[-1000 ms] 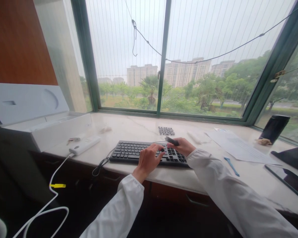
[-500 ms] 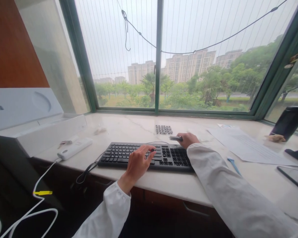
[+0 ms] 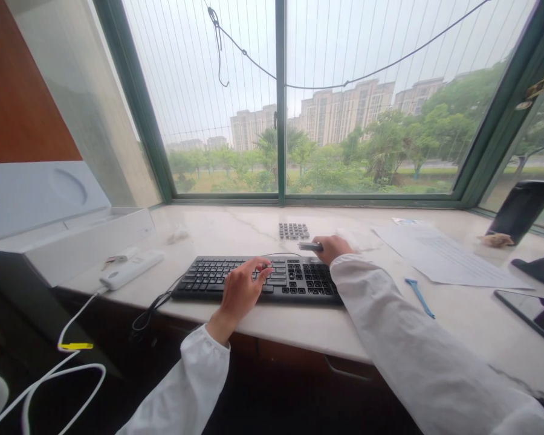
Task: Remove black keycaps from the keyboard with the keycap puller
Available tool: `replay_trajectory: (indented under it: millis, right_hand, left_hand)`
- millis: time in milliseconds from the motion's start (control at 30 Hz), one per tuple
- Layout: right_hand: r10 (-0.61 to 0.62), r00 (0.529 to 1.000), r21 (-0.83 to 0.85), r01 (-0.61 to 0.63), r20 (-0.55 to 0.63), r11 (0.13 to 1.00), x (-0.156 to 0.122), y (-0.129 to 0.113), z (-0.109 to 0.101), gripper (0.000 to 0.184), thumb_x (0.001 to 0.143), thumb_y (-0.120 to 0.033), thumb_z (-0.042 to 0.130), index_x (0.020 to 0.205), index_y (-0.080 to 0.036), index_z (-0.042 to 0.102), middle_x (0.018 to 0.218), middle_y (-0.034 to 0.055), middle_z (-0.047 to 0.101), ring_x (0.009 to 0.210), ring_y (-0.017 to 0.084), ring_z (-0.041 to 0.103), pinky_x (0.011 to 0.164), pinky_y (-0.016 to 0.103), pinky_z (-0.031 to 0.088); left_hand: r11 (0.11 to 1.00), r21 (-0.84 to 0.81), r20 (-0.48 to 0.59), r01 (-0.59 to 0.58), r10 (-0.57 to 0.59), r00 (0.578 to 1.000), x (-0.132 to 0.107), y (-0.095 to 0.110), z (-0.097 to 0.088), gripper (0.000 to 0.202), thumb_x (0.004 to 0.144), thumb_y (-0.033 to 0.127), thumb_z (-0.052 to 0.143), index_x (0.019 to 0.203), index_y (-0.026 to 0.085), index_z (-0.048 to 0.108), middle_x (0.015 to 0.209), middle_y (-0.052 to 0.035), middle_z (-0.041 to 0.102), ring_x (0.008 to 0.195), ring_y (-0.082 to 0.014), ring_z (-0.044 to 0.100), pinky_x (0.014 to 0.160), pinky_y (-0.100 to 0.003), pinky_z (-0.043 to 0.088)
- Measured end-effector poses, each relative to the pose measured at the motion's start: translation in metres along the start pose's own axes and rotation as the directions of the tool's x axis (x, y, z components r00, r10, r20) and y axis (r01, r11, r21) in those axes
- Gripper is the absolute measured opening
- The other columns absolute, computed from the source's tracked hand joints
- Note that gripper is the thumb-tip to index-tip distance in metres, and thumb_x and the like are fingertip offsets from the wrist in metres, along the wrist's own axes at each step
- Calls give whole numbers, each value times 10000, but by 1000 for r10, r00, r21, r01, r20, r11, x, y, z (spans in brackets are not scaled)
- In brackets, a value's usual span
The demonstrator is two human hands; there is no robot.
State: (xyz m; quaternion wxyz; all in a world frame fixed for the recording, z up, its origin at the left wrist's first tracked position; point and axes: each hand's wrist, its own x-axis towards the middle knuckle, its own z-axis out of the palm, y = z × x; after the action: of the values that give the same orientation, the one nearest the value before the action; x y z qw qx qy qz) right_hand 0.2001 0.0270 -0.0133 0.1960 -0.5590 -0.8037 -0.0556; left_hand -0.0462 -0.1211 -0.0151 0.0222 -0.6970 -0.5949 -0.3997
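A black keyboard [image 3: 236, 296] lies along the front of the white counter, with bare key sockets at its right end where keycaps are off. My left hand [image 3: 242, 289] is over the middle of the keyboard. Its thumb and forefinger pinch a small dark keycap [image 3: 265, 266], partly covered by the fingers. Beyond the keyboard's right part, my right hand [image 3: 334, 248] is closed around a dark-handled tool with a greyish tip [image 3: 310, 246], which points left; its exact kind is unclear. Several loose grey keycaps [image 3: 294, 231] stand in rows behind the keyboard.
To the right lie a blue plastic tool [image 3: 419, 297], sheets of paper [image 3: 439, 257] and a phone [image 3: 532, 314]. A white power strip [image 3: 133, 270] and an open white box [image 3: 104, 235] are on the left. The keyboard cable [image 3: 150, 314] hangs over the front edge.
The camera view has shifted slightly, so everything sits a little further left and up. Both hands keep nearly the same places over the keyboard and the same holds.
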Motion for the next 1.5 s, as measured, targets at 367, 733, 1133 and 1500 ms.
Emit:
replay_trajectory:
  millis: [367, 733, 1133, 1500]
  right_hand:
    - [-9, 1000, 50, 8, 27, 999, -1, -1, 0, 231, 862, -390, 528, 854, -246, 708, 774, 50, 697, 670, 170, 596, 608, 253, 382]
    - [-16, 1000, 29, 16, 18, 999, 0, -1, 1, 186, 834, -363, 554, 837, -258, 708, 808, 40, 706, 713, 183, 598, 623, 262, 375]
    - [24, 999, 52, -25, 27, 998, 0, 4, -1, 235, 852, -409, 533, 850, -259, 714, 794, 39, 704, 686, 167, 590, 590, 252, 365]
    - [121, 993, 63, -119, -18, 991, 2, 7, 0, 228, 845, -351, 506, 849, -248, 710, 792, 57, 688, 678, 170, 591, 604, 261, 373]
  left_hand:
    - [1000, 1, 19, 2, -2, 1000, 0, -1, -1, 268, 961, 425, 350, 997, 256, 555, 832, 36, 695, 595, -108, 588, 600, -218, 373]
    - [1000, 2, -53, -5, 5, 999, 0, -4, 2, 297, 891, 394, 525, 1170, 294, 538, 1007, 33, 685, 530, -88, 542, 651, -246, 432]
    - [998, -33, 1, -54, 54, 999, 2, 1, -6, 206, 867, 402, 557, 985, 267, 660, 997, 15, 693, 494, -81, 510, 629, -246, 438]
    - [950, 207, 191, -235, 197, 962, 104, -11, 5, 151, 808, 341, 600, 922, 291, 685, 983, 39, 702, 912, -190, 624, 818, -310, 458]
